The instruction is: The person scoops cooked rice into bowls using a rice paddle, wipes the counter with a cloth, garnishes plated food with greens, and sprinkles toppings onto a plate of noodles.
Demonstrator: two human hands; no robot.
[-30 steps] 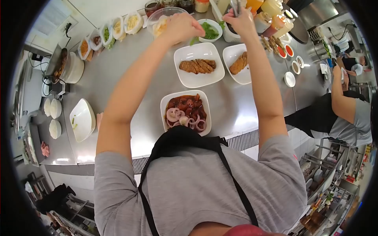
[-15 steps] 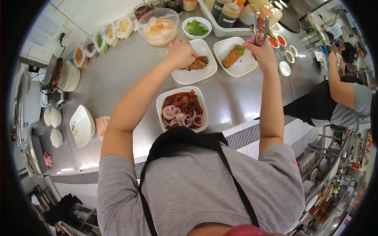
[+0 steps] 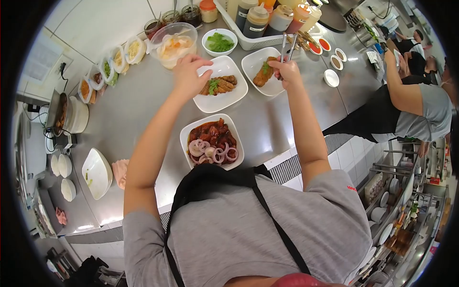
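My left hand (image 3: 190, 72) hovers over the left edge of a square white dish (image 3: 234, 99), fingers apart and holding nothing. Sliced fried meat (image 3: 225, 84) with a green leaf garnish lies in that dish. In my right hand (image 3: 287, 71) are metal tongs (image 3: 289, 47), their tips pointing away from me. That hand is over the right side of a second white dish (image 3: 248, 61), its fingertips by the green leaf on a fried piece (image 3: 262, 77). Nearer me, a white bowl (image 3: 184, 138) holds dark glazed meat (image 3: 213, 134) and onion rings (image 3: 201, 149).
A bowl of green leaves (image 3: 220, 42), a clear tub (image 3: 173, 44) and a basket (image 3: 253, 43) of sauce bottles stand at the back. Small sauce cups (image 3: 331, 78) are at the right. A co-worker's arm (image 3: 401, 88) shows at far right.
My left hand has lifted back from the meat and spread its fingers, and a green garnish now shows there. My right hand has moved in over its dish, still with the tongs.
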